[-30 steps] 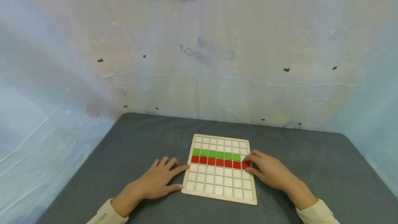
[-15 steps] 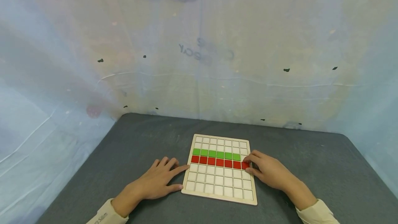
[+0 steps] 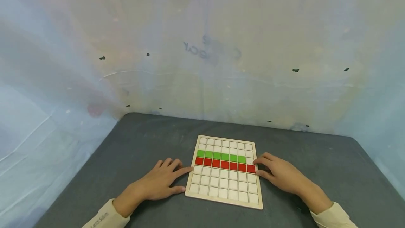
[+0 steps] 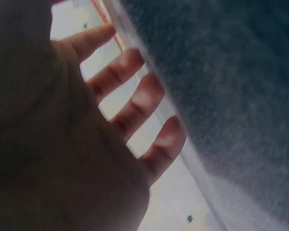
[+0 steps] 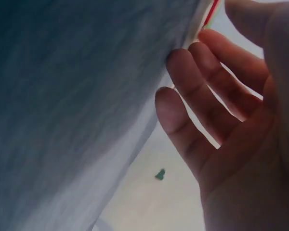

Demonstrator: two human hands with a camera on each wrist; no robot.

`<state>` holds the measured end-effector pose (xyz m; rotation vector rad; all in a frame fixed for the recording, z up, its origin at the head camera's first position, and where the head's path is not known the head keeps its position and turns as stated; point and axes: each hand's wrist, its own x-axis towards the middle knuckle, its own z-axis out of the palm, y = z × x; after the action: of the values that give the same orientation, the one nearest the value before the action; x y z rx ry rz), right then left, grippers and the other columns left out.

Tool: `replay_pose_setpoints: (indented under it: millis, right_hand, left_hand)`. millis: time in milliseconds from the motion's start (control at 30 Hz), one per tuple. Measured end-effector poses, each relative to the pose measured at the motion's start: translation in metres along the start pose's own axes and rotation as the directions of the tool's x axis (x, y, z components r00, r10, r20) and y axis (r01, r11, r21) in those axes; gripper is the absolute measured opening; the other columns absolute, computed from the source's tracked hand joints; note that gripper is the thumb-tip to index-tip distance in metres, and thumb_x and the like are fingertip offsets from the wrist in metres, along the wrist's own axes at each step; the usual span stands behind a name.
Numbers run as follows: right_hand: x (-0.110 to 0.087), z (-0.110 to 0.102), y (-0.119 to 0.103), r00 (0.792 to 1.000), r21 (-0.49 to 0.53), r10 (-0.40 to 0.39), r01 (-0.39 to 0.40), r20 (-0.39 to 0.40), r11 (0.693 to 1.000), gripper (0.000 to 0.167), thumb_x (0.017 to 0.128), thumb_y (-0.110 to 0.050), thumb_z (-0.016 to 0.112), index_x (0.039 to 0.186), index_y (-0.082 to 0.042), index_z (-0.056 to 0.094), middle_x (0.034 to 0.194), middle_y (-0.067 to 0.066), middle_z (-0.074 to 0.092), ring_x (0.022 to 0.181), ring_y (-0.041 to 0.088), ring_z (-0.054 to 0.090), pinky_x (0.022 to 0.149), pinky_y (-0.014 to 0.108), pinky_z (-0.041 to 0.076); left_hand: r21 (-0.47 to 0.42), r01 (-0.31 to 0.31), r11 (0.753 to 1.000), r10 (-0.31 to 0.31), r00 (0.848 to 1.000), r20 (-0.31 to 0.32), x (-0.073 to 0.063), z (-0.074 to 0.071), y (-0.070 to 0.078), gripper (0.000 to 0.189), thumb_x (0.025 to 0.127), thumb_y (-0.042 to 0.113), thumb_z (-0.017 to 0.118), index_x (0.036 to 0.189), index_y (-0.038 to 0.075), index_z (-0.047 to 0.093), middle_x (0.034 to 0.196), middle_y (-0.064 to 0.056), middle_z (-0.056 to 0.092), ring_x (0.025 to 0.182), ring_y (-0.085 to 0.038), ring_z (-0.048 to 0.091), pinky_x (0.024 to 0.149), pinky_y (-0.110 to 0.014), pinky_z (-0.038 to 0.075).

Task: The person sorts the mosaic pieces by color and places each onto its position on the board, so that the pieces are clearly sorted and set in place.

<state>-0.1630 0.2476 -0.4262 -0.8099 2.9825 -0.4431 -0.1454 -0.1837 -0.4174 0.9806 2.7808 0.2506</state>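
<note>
A pale wooden board divided into square cells lies on the dark table in the head view. One row holds several green tiles, and its rightmost cell is bare. The row below it is filled with red tiles. My left hand rests at the board's left edge, index fingertip and thumb touching the frame, other fingers spread on the table. At the right edge, beside the last red tile, my right hand has its thumb and index finger apart with nothing between them. Both wrist views show loosely bent fingers.
The dark grey tabletop surrounds the board on all sides. A pale patterned curtain hangs behind the table and along its sides.
My right hand has drawn back to the right, off the last red tile, which now shows whole in its cell. My left hand stays at the board's edge. The head view has shifted slightly.
</note>
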Motion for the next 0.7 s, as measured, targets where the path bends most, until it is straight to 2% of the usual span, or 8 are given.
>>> replay_pose_setpoints:
  millis: [133,233,367,500,700]
  right_hand:
    - [-0.013,-0.005,0.015,0.999,-0.045,0.030,-0.031,-0.010,0.999,0.032,0.098,-0.047,0.059,0.125,-0.030,0.064,0.117,-0.014,0.058,0.100,0.005,0.062,0.081,0.033,0.054]
    - [-0.023,-0.010,0.028,0.998,-0.074,0.048,-0.050,-0.028,0.996,0.032,0.098,-0.047,0.060,0.124,-0.028,0.066,0.115,-0.013,0.060,0.100,0.008,0.063,0.080,0.035,0.054]
    - [-0.036,-0.014,0.045,0.997,-0.095,0.068,-0.071,-0.034,0.993,0.033,0.097,-0.046,0.060,0.122,-0.025,0.067,0.113,-0.011,0.061,0.098,0.011,0.064,0.078,0.036,0.054]
    - [-0.049,-0.017,0.060,0.995,-0.112,0.091,-0.095,-0.042,0.989,0.035,0.097,-0.047,0.061,0.122,-0.024,0.067,0.112,-0.009,0.061,0.096,0.011,0.064,0.077,0.037,0.053]
    - [-0.068,-0.022,0.077,0.990,-0.124,0.123,-0.131,-0.070,0.983,0.031,0.095,-0.043,0.065,0.118,-0.022,0.069,0.106,-0.011,0.061,0.088,0.005,0.060,0.071,0.033,0.051]
  left_hand:
    - [0.030,-0.023,0.999,0.021,0.999,0.044,0.005,-0.006,-0.004,0.060,0.097,0.060,0.051,0.152,0.047,0.033,0.126,0.007,0.047,0.100,-0.012,0.035,0.082,-0.040,0.030]
    - [0.059,-0.023,0.998,0.021,0.999,0.040,0.010,-0.009,-0.017,0.058,0.097,0.057,0.052,0.152,0.043,0.037,0.125,0.006,0.046,0.099,-0.013,0.036,0.082,-0.041,0.032]
    - [0.107,0.029,0.994,-0.029,1.000,0.004,0.016,-0.011,-0.040,0.058,0.098,0.057,0.052,0.151,0.037,0.042,0.122,0.003,0.047,0.100,-0.016,0.039,0.083,-0.045,0.034]
    - [0.147,0.079,0.986,-0.074,0.996,-0.041,0.015,-0.012,-0.061,0.057,0.098,0.059,0.051,0.150,0.036,0.045,0.120,0.000,0.047,0.100,-0.019,0.042,0.079,-0.045,0.034]
    - [0.208,0.089,0.974,-0.070,0.993,-0.096,0.011,-0.012,-0.074,0.054,0.099,0.060,0.047,0.149,0.038,0.046,0.122,-0.002,0.049,0.096,-0.023,0.045,0.073,-0.044,0.035]
